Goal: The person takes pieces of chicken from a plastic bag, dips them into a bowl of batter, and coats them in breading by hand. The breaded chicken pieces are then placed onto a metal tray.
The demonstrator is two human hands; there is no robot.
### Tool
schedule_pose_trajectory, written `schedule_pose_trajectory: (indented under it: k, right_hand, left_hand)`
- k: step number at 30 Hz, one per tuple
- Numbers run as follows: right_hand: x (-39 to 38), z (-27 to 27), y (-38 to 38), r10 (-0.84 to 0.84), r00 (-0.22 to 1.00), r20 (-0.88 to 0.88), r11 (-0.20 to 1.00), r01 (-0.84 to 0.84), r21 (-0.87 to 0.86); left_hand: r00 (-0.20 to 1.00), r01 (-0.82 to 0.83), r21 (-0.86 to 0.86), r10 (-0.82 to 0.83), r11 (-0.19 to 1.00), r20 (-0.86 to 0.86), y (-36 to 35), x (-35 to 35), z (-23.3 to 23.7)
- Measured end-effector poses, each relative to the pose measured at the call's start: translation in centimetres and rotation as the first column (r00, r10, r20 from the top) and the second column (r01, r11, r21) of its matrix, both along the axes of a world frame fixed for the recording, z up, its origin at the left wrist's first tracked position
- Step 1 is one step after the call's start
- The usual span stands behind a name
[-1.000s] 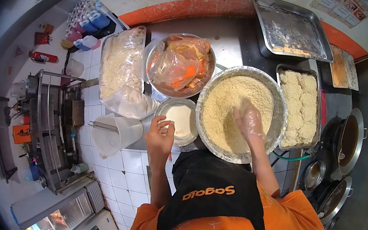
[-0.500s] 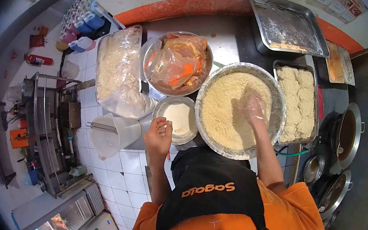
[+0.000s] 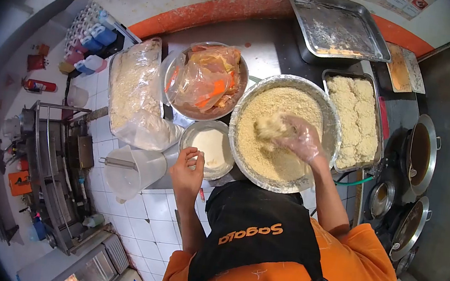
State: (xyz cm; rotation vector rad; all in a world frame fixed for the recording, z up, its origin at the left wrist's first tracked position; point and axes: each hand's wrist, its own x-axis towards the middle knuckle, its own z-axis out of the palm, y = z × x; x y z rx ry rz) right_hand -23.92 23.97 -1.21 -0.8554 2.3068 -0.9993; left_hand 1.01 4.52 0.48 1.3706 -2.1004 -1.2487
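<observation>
A large metal bowl (image 3: 330,152) holds pale yellow crumbs (image 3: 254,149). Above them my right hand (image 3: 302,140) holds a crumb-coated piece (image 3: 271,126), somewhat blurred, with its fingers curled round it. My left hand (image 3: 187,168) hovers by the near left edge of a smaller bowl of white batter (image 3: 210,145); its fingers are bent and partly hidden, and I cannot tell if anything is between them. Behind the batter is a bowl of raw meat (image 3: 227,68) with a plastic bag (image 3: 192,84) on top. To the right, a tray (image 3: 370,156) holds coated pieces (image 3: 352,121).
A wrapped crumb tray (image 3: 134,80) and a clear plastic jug (image 3: 135,172) are at the left. An empty-looking metal tray (image 3: 337,28) lies at the back right. Large pans (image 3: 422,154) stand at the far right, near a green hose (image 3: 356,181).
My right hand has risen out of the crumbs and moved left, now with a coated piece in it. The view has shifted slightly; my left hand stays beside the batter bowl.
</observation>
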Motion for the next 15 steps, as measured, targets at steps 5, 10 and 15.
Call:
schedule_pose_trajectory:
  k: [5,10,15]
  right_hand:
    - [4.3,-2.3,1.9,0.125,0.956,-0.266,0.806,0.059,0.589]
    - [3.8,-11.2,3.0,0.049,0.983,-0.177,0.978,-0.011,0.210]
    - [4.6,-2.4,-0.4,-0.003,1.000,0.011,0.900,-0.003,0.437]
  left_hand:
    - [1.000,-0.011,-0.022,0.011,1.000,-0.006,0.1,0.5,0.2]
    - [0.999,0.025,-0.031,-0.026,0.999,-0.032,0.3,0.7,-0.5]
    - [0.999,0.046,-0.084,-0.045,0.995,0.009,-0.1,0.9,-0.3]
